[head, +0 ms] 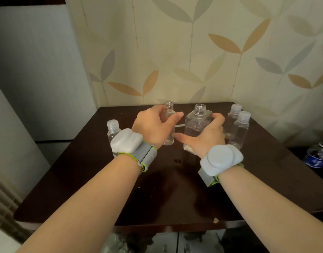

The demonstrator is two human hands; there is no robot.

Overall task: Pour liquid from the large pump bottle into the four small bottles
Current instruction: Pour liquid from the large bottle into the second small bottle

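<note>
I am looking down at a dark brown table [175, 189] pushed against a wall papered with a leaf pattern. My left hand [153, 125] is curling around an uncapped small bottle [169, 108], with the thumb on its right side and the fingers wrapping the far left side; the bottle is standing upright and its base is resting on the table. My right hand [210, 134] is gripping the large bottle [197, 123], a clear square-shouldered one with an open threaded neck and no pump fitted. The fingers are hooking over its right shoulder and the thumb is stretching left across its near face. It is standing upright just right of the uncapped small bottle, and a shallow layer of clear liquid is showing near its bottom.

At the left, just beyond my left wrist, 1 capped small bottle [112, 130] is standing, partly hidden by the grey wrist device [127, 140]. At the right, 2 capped small bottles are standing close together: the nearer one [240, 128] and the farther one [233, 115] behind it. A matching wrist device [221, 159] is sitting on my right wrist. Off the table at the far right, a blue-labelled bottle [317, 156] is showing low down.
</note>
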